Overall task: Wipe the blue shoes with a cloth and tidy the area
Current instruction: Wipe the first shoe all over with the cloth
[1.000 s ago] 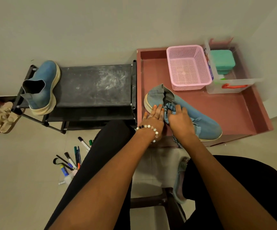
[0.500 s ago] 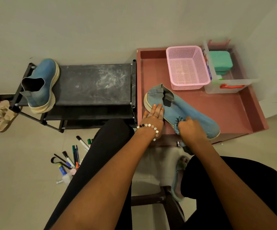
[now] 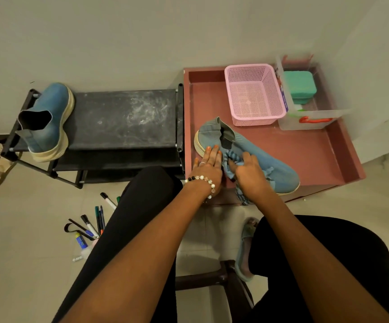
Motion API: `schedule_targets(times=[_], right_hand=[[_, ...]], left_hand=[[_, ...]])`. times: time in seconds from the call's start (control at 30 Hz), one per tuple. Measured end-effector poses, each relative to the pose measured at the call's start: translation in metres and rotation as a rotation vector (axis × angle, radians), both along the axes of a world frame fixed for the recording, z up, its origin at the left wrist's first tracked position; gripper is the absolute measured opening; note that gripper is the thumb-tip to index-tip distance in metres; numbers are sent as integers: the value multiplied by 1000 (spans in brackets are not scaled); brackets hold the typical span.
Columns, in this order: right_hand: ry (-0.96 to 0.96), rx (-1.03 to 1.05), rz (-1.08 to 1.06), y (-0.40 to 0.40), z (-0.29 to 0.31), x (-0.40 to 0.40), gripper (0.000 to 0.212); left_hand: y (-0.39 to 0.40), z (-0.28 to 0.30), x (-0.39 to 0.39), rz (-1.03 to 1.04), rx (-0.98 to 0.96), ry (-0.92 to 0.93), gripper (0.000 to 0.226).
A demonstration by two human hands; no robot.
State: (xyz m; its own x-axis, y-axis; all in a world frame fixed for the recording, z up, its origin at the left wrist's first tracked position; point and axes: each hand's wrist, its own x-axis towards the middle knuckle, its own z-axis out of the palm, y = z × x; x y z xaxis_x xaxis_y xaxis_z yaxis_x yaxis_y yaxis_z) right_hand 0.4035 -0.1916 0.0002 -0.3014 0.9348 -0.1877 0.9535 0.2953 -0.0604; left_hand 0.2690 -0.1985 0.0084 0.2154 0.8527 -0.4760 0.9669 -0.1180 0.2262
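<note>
Head view, left to right from the red tray (image 3: 342,159): well left of it, one blue shoe (image 3: 46,122) on the black rack (image 3: 123,117), markers (image 3: 91,224) on the floor below. At the tray's near-left corner, second blue shoe (image 3: 270,164) lying inside, left hand (image 3: 208,166) flat with straight fingers pressing its heel, right hand (image 3: 249,176) curled round a striped cloth (image 3: 232,160) against its side. Farther back in the tray, pink basket (image 3: 254,94).

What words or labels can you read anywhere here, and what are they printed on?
No text here can be read.
Clear plastic box: a blue and white label on its left wall, print too blurred to read.
Small bottle on the floor among the markers: blue label, too small to read.
Blue shoes and pink basket: no print visible.
</note>
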Motion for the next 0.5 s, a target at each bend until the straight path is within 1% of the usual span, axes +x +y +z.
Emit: schedule_targets(times=[0.07, 0.1, 0.17, 0.23, 0.3, 0.4, 0.43, 0.5], right_hand=[[-28, -45, 38, -5, -1, 15, 36], [-10, -103, 21, -7, -1, 22, 32], [35, -201, -83, -9, 2, 33, 27], [10, -238, -193, -8, 8, 35, 28], [1, -235, -232, -9, 12, 28, 25], [-50, -164, -159, -8, 8, 8, 23], [-59, -143, -165, -5, 5, 3, 24], [3, -119, -143, -2, 5, -6, 28]], left_hand=[[-1, 1, 1, 11, 4, 1, 75], [-1, 1, 1, 13, 10, 0, 76], [-2, 0, 1, 16, 21, 0, 77], [-3, 0, 0, 18, 23, 3, 78], [-3, 1, -1, 17, 13, -4, 79], [-1, 2, -2, 4, 2, -13, 81], [-1, 2, -2, 1, -4, -17, 81], [0, 2, -2, -5, -11, -11, 83]])
